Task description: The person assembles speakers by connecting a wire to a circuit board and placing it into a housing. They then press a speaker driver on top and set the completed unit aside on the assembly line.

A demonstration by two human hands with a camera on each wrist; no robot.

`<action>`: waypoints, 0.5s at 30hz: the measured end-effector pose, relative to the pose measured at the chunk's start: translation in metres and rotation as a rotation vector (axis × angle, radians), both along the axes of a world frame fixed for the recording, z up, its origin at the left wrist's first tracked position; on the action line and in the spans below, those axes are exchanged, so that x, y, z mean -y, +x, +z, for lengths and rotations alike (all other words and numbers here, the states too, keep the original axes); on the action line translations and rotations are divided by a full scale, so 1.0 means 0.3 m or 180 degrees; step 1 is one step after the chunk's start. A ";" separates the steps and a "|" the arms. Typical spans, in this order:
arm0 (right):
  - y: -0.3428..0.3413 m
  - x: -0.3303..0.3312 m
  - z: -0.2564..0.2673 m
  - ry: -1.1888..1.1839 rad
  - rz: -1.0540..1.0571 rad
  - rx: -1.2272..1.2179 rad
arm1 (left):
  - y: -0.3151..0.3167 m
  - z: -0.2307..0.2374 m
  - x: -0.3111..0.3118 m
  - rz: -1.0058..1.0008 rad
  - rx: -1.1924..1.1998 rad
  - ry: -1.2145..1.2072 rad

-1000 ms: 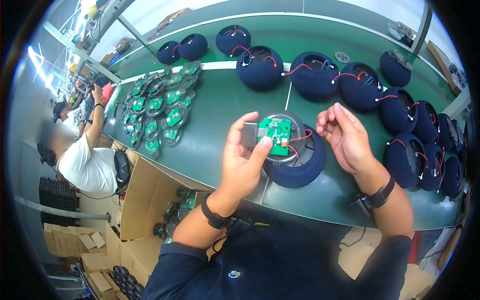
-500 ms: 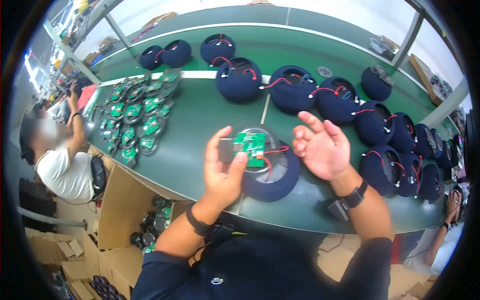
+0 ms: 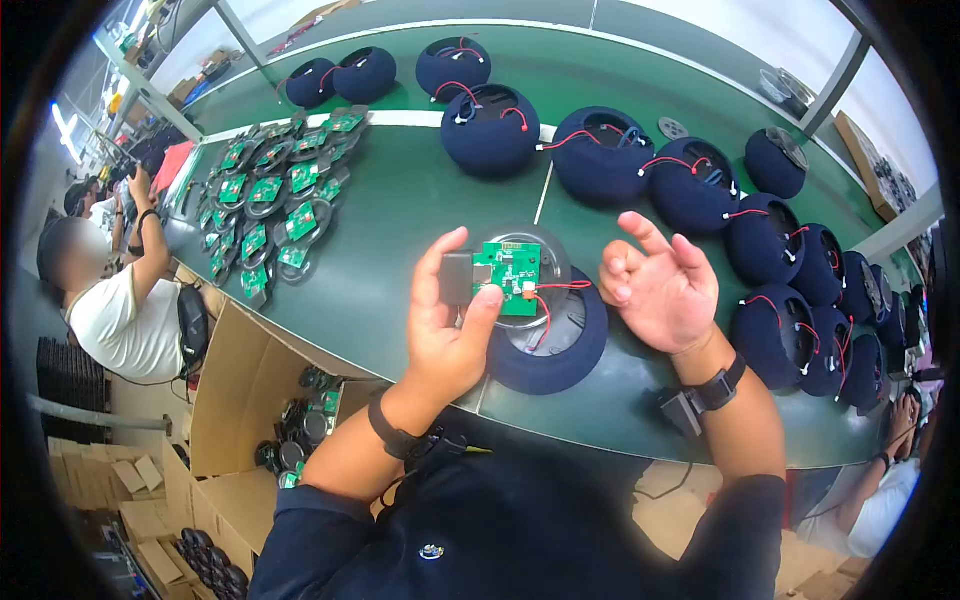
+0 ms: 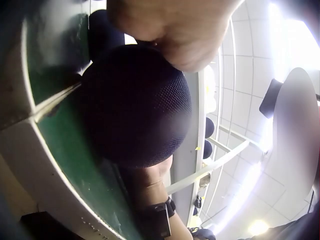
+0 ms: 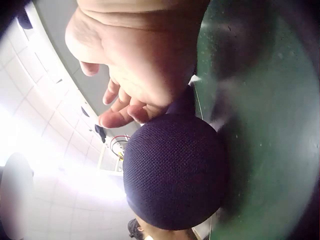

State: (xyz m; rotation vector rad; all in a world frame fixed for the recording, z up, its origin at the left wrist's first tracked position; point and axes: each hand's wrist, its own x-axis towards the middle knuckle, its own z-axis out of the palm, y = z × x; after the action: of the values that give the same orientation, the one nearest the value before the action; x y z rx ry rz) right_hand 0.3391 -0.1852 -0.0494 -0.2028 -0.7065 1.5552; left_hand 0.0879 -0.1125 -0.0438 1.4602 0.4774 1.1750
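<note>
In the head view my left hand [image 3: 447, 335] grips a round clear-rimmed disc [image 3: 548, 252] bearing a green circuit board [image 3: 512, 270] and a dark block [image 3: 456, 277], thumb over the board's lower edge. Red wires [image 3: 566, 285] run from the board toward a navy fabric-covered round shell [image 3: 560, 372], which stands under and beside the disc. To the right of the shell, my right hand [image 3: 667, 293] is raised palm up, fingers loosely bent, holding nothing. The shell [image 4: 140, 110] fills the middle of the left wrist view; in the right wrist view the right hand [image 5: 142, 65] hovers by the shell [image 5: 172, 172].
More navy shells [image 3: 600, 155] with red wires line the back and right of the green table [image 3: 390, 200]. Several board-bearing discs [image 3: 265, 190] lie in a group at left. A cardboard box [image 3: 240, 400] stands below the near edge. Other people are at left and far right.
The head view has shifted, so the table contents appear further left. My right hand has turned palm up with its fingers spread more. My left hand keeps its hold on the disc.
</note>
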 end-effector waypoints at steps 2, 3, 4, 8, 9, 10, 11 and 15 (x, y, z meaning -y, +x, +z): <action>0.007 0.003 0.002 0.0134 0.0053 -0.0059 | 0.006 0.004 0.005 0.0013 -0.0005 -0.0051; 0.010 0.007 0.004 0.0119 0.0031 -0.0045 | 0.005 -0.004 0.003 -0.0010 0.0008 -0.0067; 0.010 0.007 0.010 0.0227 0.0096 0.0008 | 0.002 -0.014 -0.002 -0.0045 0.0048 -0.0065; -0.003 0.002 0.034 0.0239 0.0156 0.0147 | 0.001 -0.011 0.002 -0.0005 0.0079 -0.0051; -0.001 0.008 0.039 0.0366 0.0250 0.0119 | 0.004 -0.011 0.001 0.0102 -0.0033 0.0054; -0.007 0.020 0.057 0.0335 0.0298 0.0152 | 0.006 -0.008 0.004 0.0111 -0.0028 0.0039; -0.018 0.027 0.067 0.0436 0.0377 0.0110 | 0.007 -0.008 0.005 0.0125 -0.0008 0.0019; -0.076 0.075 0.131 0.0704 0.0641 0.0305 | 0.008 -0.008 0.005 0.0033 0.0073 -0.0043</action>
State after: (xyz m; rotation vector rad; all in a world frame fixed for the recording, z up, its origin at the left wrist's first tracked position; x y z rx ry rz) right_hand 0.3165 -0.2078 -0.0099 -0.0420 -0.9927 1.6514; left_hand 0.0905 -0.1141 -0.0461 1.4329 0.4767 1.1934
